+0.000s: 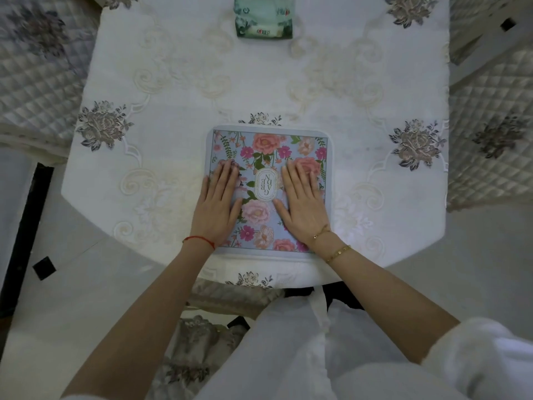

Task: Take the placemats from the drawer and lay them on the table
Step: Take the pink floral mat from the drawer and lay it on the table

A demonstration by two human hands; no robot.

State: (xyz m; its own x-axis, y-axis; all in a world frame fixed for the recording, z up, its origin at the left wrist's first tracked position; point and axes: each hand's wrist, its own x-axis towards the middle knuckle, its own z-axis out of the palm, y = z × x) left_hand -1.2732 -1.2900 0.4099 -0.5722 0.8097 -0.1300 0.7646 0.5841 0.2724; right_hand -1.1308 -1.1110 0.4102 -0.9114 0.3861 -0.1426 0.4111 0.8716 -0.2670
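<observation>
A square placemat (268, 145) with a pale blue ground, pink flowers and an oval label in its middle lies flat on the table (259, 82) near its front edge. My left hand (219, 204) rests palm down on the mat's left side, fingers straight and together. My right hand (302, 203) lies flat on the mat's right side in the same way. Neither hand grips anything. The drawer is not in view.
A white embroidered tablecloth covers the table. A green tissue pack (263, 17) sits at the far middle. Quilted chairs stand at the left (34, 82) and right (490, 125). Another chair seat (202, 336) is below the front edge.
</observation>
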